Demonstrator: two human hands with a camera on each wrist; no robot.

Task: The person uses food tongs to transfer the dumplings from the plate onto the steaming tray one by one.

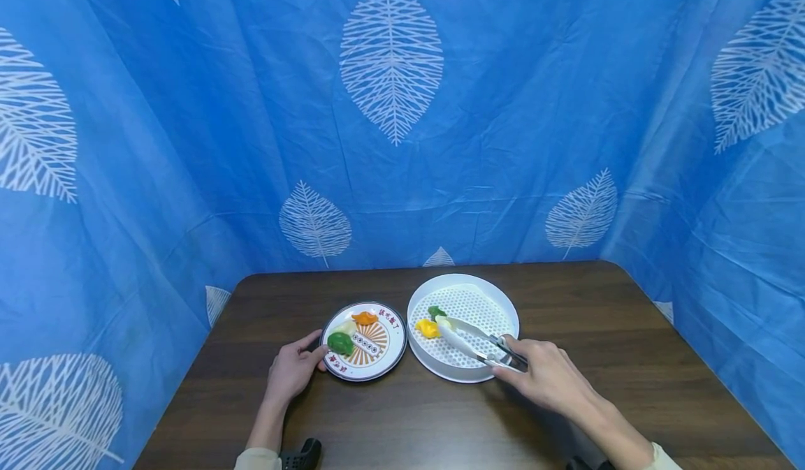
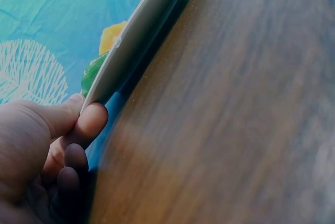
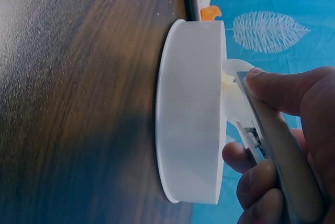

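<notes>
With thumb on top and index finger beneath, my left hand [image 1: 292, 370] pinches the left rim of a patterned round plate [image 1: 393, 332]. On that plate lie a green dumpling-shaped piece [image 1: 340, 344], an orange one [image 1: 365, 318] and a pale one [image 1: 347, 327]. My right hand [image 1: 548, 376] grips a pair of tongs [image 3: 285, 156], whose tips reach into a white round steamer tray [image 3: 191, 114] with a perforated bottom. Around the tips are a yellow piece [image 1: 428, 328], a dark green piece [image 1: 436, 311] and something pale [image 1: 444, 322]; whether the tongs hold it, I cannot tell.
Plate and tray stand side by side, nearly touching, on a dark wooden table [image 1: 402, 421]. Behind and at both sides hangs a blue cloth [image 1: 490, 142] with white leaf prints. A dark wrist strap [image 1: 302, 454] shows at the left forearm.
</notes>
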